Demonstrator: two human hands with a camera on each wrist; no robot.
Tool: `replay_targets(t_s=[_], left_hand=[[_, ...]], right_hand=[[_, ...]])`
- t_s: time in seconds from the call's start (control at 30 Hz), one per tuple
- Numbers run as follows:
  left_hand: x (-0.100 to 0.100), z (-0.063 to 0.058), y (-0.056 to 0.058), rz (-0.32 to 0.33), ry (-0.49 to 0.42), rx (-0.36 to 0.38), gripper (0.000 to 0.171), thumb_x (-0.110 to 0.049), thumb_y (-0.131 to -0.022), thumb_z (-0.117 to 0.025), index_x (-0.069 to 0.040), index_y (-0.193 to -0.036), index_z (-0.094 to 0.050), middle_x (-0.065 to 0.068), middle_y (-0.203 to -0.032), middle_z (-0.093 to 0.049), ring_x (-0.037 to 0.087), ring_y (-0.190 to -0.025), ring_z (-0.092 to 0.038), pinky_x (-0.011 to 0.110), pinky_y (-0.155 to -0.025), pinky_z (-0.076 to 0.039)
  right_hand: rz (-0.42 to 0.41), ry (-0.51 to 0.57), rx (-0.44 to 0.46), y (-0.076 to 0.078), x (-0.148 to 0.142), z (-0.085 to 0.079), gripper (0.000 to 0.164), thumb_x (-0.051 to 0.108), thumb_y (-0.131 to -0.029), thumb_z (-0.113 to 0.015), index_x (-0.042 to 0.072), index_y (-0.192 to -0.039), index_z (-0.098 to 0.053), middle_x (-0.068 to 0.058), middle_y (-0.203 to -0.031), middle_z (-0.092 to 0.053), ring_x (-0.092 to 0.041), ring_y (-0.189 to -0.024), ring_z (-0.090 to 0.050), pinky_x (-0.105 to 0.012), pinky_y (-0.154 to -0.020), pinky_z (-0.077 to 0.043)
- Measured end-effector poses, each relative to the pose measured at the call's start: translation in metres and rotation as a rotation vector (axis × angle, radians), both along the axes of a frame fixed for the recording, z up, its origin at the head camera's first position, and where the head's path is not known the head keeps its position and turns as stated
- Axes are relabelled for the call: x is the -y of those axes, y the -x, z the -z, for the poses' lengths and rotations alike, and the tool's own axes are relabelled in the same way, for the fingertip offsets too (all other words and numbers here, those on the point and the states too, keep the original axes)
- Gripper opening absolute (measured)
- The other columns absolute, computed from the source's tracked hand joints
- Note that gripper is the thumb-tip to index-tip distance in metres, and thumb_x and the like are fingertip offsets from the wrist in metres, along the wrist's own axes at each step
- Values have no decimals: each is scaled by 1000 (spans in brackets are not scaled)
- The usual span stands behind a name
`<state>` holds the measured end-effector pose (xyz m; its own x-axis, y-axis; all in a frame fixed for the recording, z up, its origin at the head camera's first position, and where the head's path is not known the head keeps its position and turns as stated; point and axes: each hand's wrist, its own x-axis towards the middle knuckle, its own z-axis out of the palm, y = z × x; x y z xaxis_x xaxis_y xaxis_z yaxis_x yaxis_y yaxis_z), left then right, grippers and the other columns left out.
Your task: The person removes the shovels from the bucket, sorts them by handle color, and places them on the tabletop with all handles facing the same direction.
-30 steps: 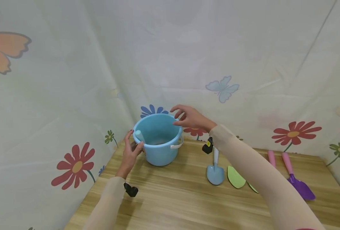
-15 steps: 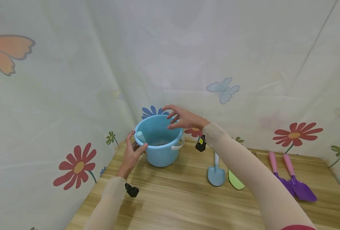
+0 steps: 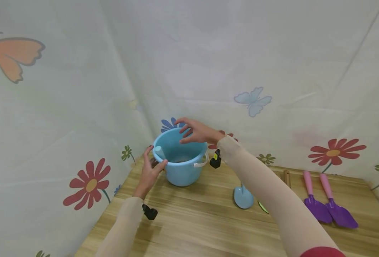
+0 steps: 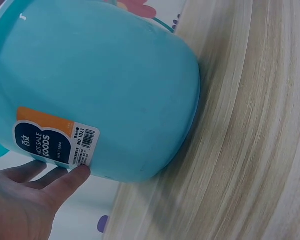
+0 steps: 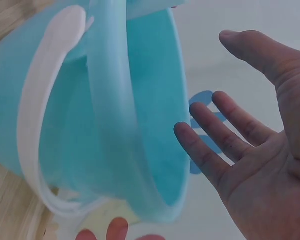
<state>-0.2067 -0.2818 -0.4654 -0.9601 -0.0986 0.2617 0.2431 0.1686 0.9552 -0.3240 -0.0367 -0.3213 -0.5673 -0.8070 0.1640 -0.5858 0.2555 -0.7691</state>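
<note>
A light blue bucket (image 3: 183, 174) stands upright at the table's back left corner, its white handle (image 3: 201, 162) hanging on the right side. Inside, a pale blue rod-like handle (image 3: 159, 152) leans against the left wall. My left hand (image 3: 149, 176) is spread against the bucket's left side, thumb and index fingertip at the rim. In the left wrist view its fingers (image 4: 65, 186) touch the wall by a printed label (image 4: 57, 137). Above the bucket's far right rim hovers my right hand (image 3: 197, 131), fingers apart and loosely bent, nothing in it.
Right of the bucket lie a blue toy shovel (image 3: 244, 197), a mostly hidden green piece (image 3: 263, 207), a wooden handle (image 3: 286, 177), and two purple shovels (image 3: 318, 210) with pink handles. My right sleeve (image 3: 272, 191) crosses above some. Flower-printed sheeting (image 3: 305, 117) borders the wooden table (image 3: 202, 228).
My right hand has moved left from the bucket's right rim to over its opening. The whole scene has shifted slightly right in the head view. The left hand keeps its place on the bucket.
</note>
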Motion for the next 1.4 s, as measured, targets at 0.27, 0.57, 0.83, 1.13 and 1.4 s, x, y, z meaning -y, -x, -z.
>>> replay_targets(t_s=[0.27,0.57,0.83,1.13,1.4], left_hand=[[0,2,-2,0,6,-11,89,-34,-98,-71,-27,-162,-10,24,-153,-43,36,-138,-47,55,-101,-47],[0,0,-4,-10,32,-15,87,-35,-99,-69,-30,-163,-10,22,-157,-39,38,-141,-43,52,-101,-48],[-2,4,-4,-26,48,-33,85,-39,-98,-70,-31,-161,-15,21,-151,-46,37,-137,-47,46,-95,-52],[-3,3,-4,-41,53,-32,85,-43,-96,-71,-33,-160,-16,19,-153,-43,36,-139,-46,58,-101,-48],[-2,5,-2,-34,54,-48,85,-38,-98,-71,-28,-161,-15,20,-154,-43,37,-139,-46,55,-100,-50]], right_hand=[[-34,-57,-14,-4,23,4,70,17,-93,-78,20,-153,-41,-24,-146,-53,-40,-123,-62,-57,-97,-53],[-50,-2,-78,-14,50,10,61,12,-93,-77,13,-147,-48,-23,-140,-59,-35,-115,-67,-51,-96,-55],[-92,-41,-57,-20,62,18,55,11,-94,-77,13,-143,-51,-21,-132,-64,-31,-111,-69,-51,-96,-55],[-105,-74,-33,-25,70,25,48,8,-96,-73,10,-139,-51,-16,-130,-66,-31,-111,-69,-48,-98,-54],[-114,-96,-72,-29,75,30,40,3,-97,-69,11,-133,-54,-12,-125,-68,-24,-105,-70,-40,-96,-55]])
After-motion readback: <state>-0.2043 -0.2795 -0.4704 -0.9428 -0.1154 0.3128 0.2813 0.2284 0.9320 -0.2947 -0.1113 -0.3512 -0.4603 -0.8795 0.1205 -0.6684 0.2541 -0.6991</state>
